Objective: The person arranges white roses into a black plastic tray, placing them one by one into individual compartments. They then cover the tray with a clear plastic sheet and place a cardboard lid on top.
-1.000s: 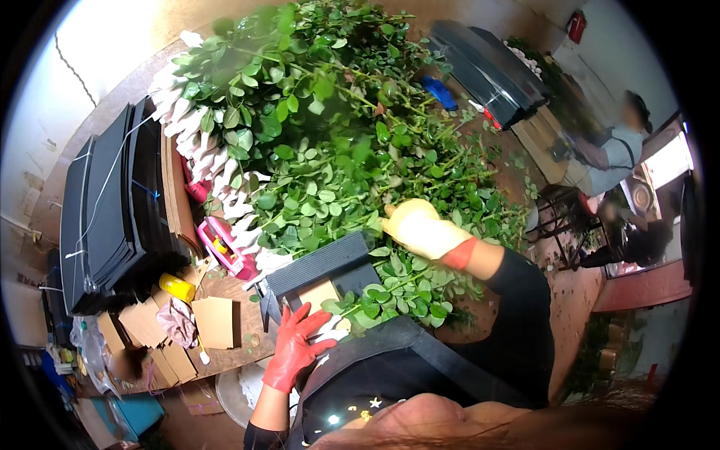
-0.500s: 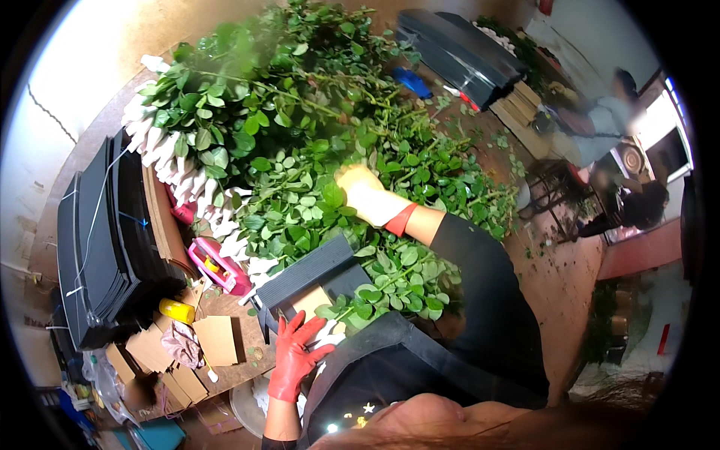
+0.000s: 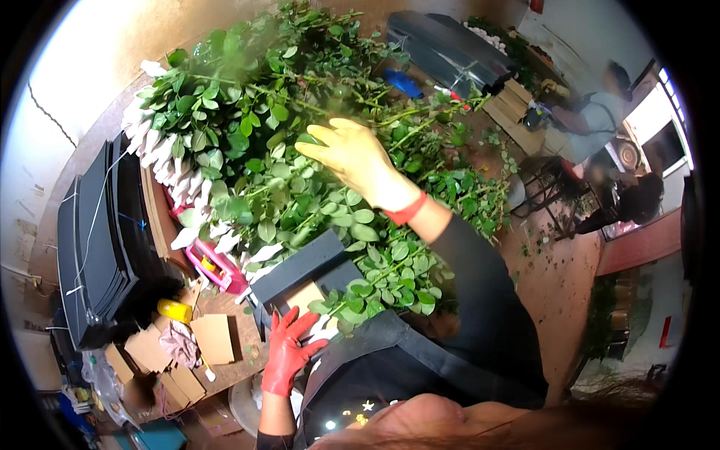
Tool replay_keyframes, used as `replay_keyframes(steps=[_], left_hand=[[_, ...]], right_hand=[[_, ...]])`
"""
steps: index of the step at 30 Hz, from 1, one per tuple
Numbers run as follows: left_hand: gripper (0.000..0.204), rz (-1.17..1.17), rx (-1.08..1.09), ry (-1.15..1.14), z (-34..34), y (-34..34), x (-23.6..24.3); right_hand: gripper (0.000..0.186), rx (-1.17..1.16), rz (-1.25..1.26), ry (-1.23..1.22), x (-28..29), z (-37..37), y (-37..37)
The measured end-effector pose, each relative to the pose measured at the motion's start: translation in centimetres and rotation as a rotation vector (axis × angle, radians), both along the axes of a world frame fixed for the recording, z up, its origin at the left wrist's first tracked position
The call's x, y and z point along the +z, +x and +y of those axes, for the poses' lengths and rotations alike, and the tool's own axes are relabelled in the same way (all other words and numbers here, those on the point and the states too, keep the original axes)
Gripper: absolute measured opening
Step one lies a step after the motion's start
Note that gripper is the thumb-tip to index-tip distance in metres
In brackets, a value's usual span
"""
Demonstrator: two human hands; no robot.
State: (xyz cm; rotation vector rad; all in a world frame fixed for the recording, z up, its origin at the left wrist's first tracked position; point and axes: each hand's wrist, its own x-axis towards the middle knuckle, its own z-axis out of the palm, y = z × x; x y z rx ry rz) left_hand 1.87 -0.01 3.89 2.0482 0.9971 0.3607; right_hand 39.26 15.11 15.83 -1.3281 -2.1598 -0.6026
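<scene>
My right hand (image 3: 354, 156), in a yellow glove with a red cuff, reaches out over a big heap of leafy green flower stems (image 3: 300, 112). Its fingers are stretched out and lie on the leaves without closing on a stem. White wrapped flower heads (image 3: 159, 150) line the heap's left side. My left hand (image 3: 289, 349), in a red glove, rests with fingers spread at the near edge of a black box (image 3: 300, 264) with a brown card inside. I wear a dark apron.
A stack of black sheets (image 3: 97, 232) stands at the left. Near it lie a pink hand tool (image 3: 216, 264), a yellow object (image 3: 174, 310) and cardboard pieces (image 3: 214, 337). A black crate (image 3: 450, 49) sits beyond the heap. Two other people (image 3: 600, 112) are at the right.
My right hand has moved farther up and left across the stems, its arm stretching out. My left hand has stayed by the black box.
</scene>
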Motion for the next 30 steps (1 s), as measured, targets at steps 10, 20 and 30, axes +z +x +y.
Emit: replay_keyframes(steps=[10, 20, 30], left_hand=[[0.022, -0.068, -0.02, 0.247, 0.9, 1.0, -0.3], [0.023, -0.107, 0.065, -0.092, 0.2, 0.7, -0.2], [0.024, -0.157, 0.131, -0.215, 0.3, 0.7, -0.2]], right_hand=[[0.034, 0.178, 0.758, -0.343, -2.4, 3.4, -1.6], [0.029, -0.45, -0.458, -0.566, 2.1, -0.6, 0.8], [0.031, 0.026, 0.269, -0.151, -5.2, -6.1, 3.3]])
